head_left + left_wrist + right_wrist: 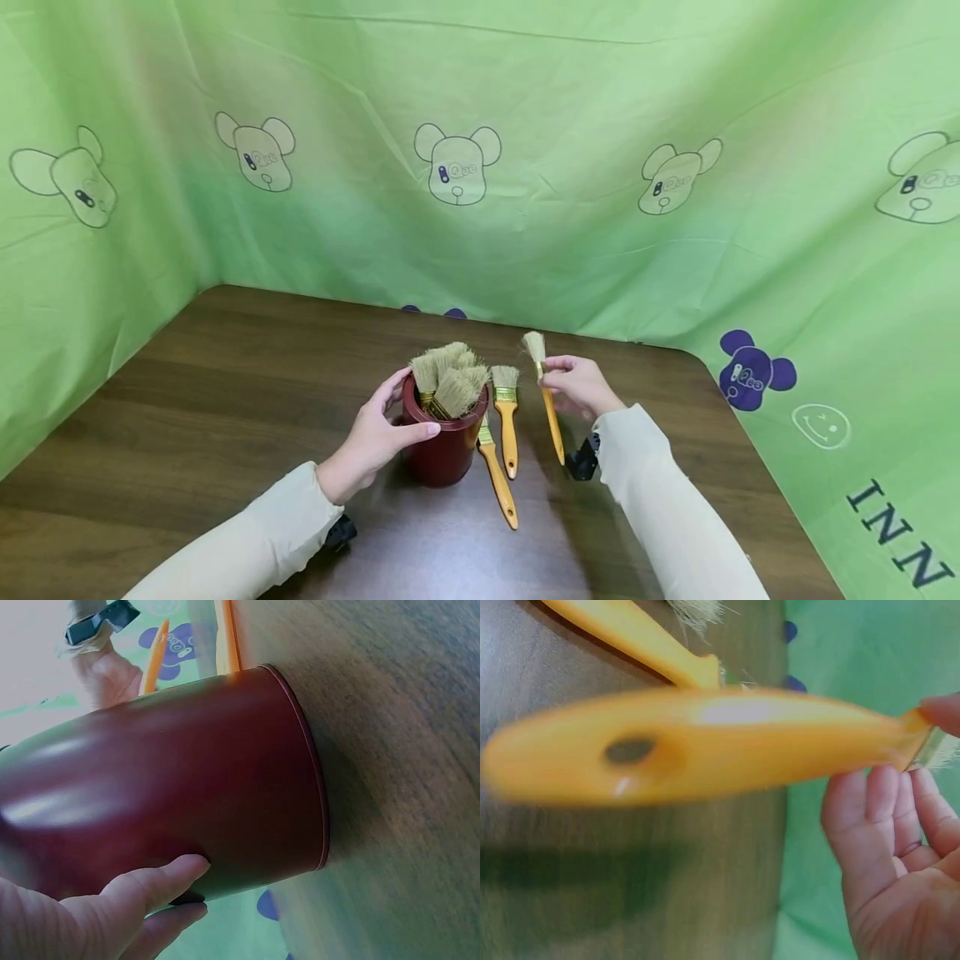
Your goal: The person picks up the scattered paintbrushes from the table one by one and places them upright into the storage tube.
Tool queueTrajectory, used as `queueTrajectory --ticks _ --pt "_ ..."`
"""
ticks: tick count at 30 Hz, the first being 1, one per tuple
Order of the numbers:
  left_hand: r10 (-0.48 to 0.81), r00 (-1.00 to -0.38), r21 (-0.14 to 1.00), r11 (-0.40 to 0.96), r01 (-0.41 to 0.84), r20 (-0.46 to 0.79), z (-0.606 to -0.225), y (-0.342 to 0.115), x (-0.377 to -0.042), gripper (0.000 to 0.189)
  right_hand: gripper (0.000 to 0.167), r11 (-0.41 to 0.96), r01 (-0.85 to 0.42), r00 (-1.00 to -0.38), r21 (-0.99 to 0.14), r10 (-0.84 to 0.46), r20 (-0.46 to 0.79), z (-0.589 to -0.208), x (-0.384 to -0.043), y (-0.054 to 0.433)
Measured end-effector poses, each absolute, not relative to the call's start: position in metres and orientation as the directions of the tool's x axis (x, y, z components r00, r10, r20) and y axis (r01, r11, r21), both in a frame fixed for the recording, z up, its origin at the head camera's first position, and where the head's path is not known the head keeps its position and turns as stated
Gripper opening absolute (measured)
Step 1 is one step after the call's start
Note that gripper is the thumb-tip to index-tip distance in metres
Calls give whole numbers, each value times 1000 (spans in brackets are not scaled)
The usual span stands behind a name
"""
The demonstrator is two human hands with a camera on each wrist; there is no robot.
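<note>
A dark red pot [441, 460] stands on the table, with several bristle paintbrushes [454, 382] packed in it, bristles up. My left hand [377, 435] grips the pot's left side near the rim; its thumb [161, 883] lies along the wall in the left wrist view. To the right, my right hand [579, 385] pinches another paintbrush [552, 417] near its metal ferrule, bristles pointing up and away. That brush's orange handle [727, 746], with a hole at its end, fills much of the right wrist view. Two loose paintbrushes lie between pot and right hand, one farther [509, 429], one nearer [498, 483].
The brown wooden table [225, 417] runs back to a green cloth [555, 258] printed with bear heads, which also hangs on both sides. Black devices sit at the left wrist [341, 532] and the right wrist [583, 460].
</note>
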State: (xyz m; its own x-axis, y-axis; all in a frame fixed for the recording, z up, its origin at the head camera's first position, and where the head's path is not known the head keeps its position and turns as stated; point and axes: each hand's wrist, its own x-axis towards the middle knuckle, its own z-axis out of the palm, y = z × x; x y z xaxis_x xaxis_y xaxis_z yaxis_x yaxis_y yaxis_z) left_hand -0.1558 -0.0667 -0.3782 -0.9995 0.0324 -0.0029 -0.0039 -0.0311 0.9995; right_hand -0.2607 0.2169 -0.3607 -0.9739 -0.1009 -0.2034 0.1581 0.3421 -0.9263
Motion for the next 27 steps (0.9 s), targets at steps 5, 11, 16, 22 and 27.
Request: queueTrajectory --ticks 5,11,16,22,27 --pt "30 -1000 1000 -14 3 3 -377 -67 -156 84 51 332 102 -981 -938 -125 -151 -340 -260 219" --pt "36 -999 1000 -14 -11 -11 -379 -67 -157 84 53 359 65 -989 -931 -103 -108 -307 -262 214" --pt "32 -999 999 -27 -21 -20 -379 -68 -157 85 53 246 6 -995 -969 -92 -30 -286 -260 199" --pt "40 -999 999 -36 2 4 -378 -69 -156 84 40 -89 -116 -992 -989 -30 119 -277 -248 179" --pt "45 -999 999 -34 -3 -2 -377 -68 -154 84 36 -223 -222 -975 -949 26 221 -274 -239 170"
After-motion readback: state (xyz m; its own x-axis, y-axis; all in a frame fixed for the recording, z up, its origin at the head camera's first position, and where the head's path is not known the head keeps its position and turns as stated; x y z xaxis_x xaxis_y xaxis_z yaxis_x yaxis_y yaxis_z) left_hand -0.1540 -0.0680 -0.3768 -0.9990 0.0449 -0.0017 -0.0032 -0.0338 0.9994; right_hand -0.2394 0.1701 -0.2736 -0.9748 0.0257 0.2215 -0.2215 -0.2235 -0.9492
